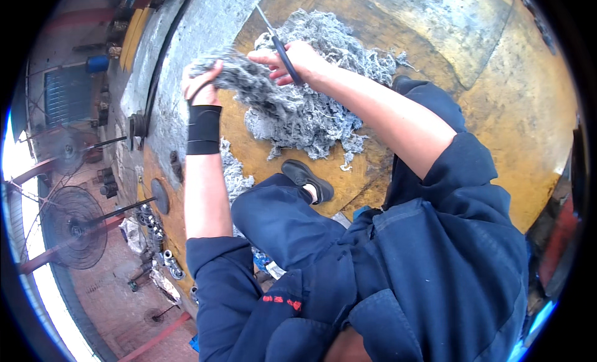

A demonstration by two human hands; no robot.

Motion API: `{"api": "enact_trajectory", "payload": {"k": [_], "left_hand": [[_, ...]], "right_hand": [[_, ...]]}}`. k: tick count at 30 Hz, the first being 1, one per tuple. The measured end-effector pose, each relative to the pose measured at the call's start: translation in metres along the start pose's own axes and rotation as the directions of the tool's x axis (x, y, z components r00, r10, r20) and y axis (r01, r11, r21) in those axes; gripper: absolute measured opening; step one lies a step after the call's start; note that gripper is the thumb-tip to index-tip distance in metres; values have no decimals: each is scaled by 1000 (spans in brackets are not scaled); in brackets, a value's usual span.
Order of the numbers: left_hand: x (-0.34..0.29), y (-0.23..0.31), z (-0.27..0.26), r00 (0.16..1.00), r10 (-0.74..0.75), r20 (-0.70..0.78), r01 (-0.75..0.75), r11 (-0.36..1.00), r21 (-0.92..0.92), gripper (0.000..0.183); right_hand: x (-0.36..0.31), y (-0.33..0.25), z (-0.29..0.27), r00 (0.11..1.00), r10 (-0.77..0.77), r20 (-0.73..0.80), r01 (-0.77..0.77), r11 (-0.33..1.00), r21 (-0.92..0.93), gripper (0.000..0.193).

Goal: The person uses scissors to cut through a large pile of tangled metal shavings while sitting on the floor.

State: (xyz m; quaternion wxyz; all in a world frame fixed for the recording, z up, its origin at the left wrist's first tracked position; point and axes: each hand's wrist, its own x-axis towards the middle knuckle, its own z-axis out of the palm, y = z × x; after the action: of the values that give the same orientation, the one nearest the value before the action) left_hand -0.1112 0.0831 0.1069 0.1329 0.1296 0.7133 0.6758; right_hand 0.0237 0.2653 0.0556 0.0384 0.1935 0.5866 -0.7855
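At far left, two fans (73, 226) stand in dim light, the upper one hard to make out. Next, the left hand (203, 83), above a black wristband (204, 130), grasps a clump of grey fluff (255, 82); motion blurs the clump's near end and hides some fingertips. Below, more fluff (235, 172) is partly covered by the forearm and trousers (280, 222). The right hand (301, 58) grasps a black-handled tool (285, 57) with a thin metal end; whether knife or scissors, I cannot tell. Beneath the hands, a fluff pile (323, 122) lies on the stained yellow floor (435, 122), partly hidden by clump and hand. One dark shoe (301, 178) shows; the other is mostly behind a trouser leg. At far right, something red (558, 241) is too dark to identify.
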Motion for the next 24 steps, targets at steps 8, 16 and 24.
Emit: {"api": "enact_trajectory", "payload": {"k": [8, 16, 24], "left_hand": [[-45, -66, 40, 939, 13, 343, 19, 996, -91, 80], [-27, -124, -39, 960, -277, -38, 280, 954, 108, 66], [-52, -233, -11, 980, -174, -93, 163, 449, 878, 96]], "right_hand": [[7, 20, 12, 994, -102, -38, 92, 973, -211, 54], [11, 27, -8, 927, 57, -371, -68, 998, -16, 28], [7, 25, -17, 923, 63, -379, -101, 991, -82, 30]]}}
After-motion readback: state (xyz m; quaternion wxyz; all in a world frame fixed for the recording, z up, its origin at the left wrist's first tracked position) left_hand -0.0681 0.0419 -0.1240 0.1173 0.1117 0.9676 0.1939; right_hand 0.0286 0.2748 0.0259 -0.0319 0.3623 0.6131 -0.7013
